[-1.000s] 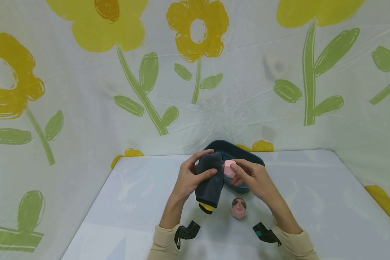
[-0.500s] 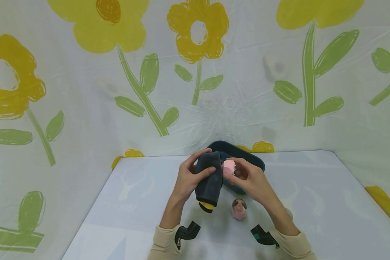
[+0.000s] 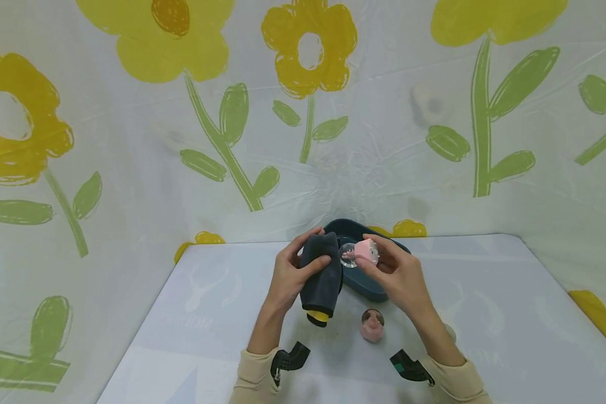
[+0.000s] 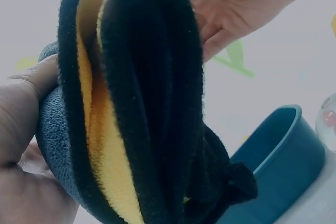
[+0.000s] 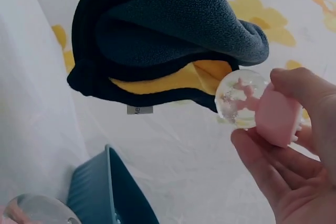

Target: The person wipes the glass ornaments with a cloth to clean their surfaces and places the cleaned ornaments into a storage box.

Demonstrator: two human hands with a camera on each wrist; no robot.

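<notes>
My left hand (image 3: 289,276) grips a folded dark blue-grey cloth (image 3: 320,280) with a yellow lining and black edging, thumb pressed on its front. To its right, my right hand (image 3: 400,276) pinches a small snow globe (image 3: 366,251) by its pink base between thumb and fingers. The globe's clear ball, with a pink figure inside, points left toward the cloth. In the right wrist view the ball (image 5: 236,100) appears at the cloth's edge; whether they touch I cannot tell. A second pink-based snow globe (image 3: 372,325) rests on the table below the hands.
Behind the hands lies a dark teal open container (image 3: 368,289), partly covered by them. A pale round object (image 3: 450,332) sits beside the right forearm, mostly hidden. The white table (image 3: 222,314) ends at a flower-printed curtain (image 3: 384,185).
The held snow globe has turned and drawn slightly right, so its clear ball now shows past the cloth. My left hand and the cloth have shifted slightly left.
</notes>
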